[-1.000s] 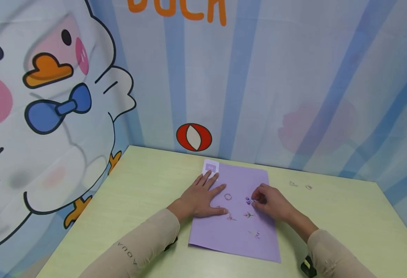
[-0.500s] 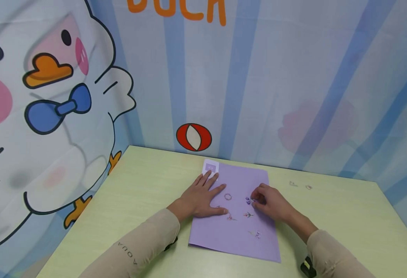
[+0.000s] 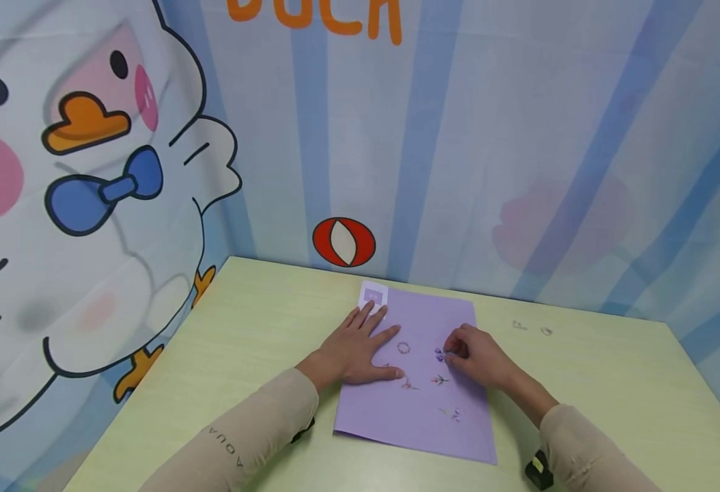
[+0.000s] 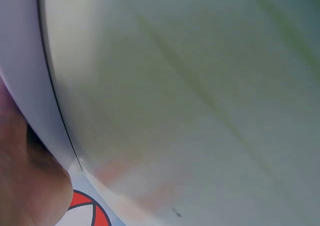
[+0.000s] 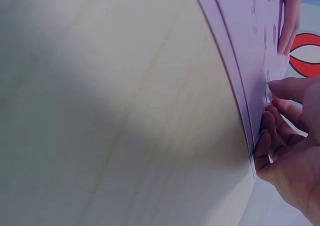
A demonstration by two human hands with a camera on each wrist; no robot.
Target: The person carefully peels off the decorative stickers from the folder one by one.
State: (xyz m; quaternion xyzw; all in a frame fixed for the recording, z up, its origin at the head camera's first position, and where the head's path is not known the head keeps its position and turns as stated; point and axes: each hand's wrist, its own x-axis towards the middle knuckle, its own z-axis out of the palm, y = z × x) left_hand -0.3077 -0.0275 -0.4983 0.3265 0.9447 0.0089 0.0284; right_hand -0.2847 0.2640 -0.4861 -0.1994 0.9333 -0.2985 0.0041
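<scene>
My left hand (image 3: 356, 350) lies with fingers spread on the left side of a purple folder or sheet of paper (image 3: 409, 430), holding it against the table. At the right side of the paper, my right hand (image 3: 479, 357) pinches a small purple flower sticker (image 3: 439, 354) between thumb and index finger, down at the surface; part of it is hidden by the fingertips. In the right wrist view the other fingers of the right hand (image 5: 290, 136) curl beside the paper's edge. Around it lie a wreath sticker (image 3: 404, 348), a red flower sticker (image 3: 439, 380) and more flower stickers (image 3: 455, 414).
A white label (image 3: 374, 294) with a purple square sits at the paper's top left corner. Two small clear stickers (image 3: 546, 331) lie on the pale yellow table (image 3: 612, 383) to the right. Behind the table hangs a duck-printed cloth (image 3: 360, 137).
</scene>
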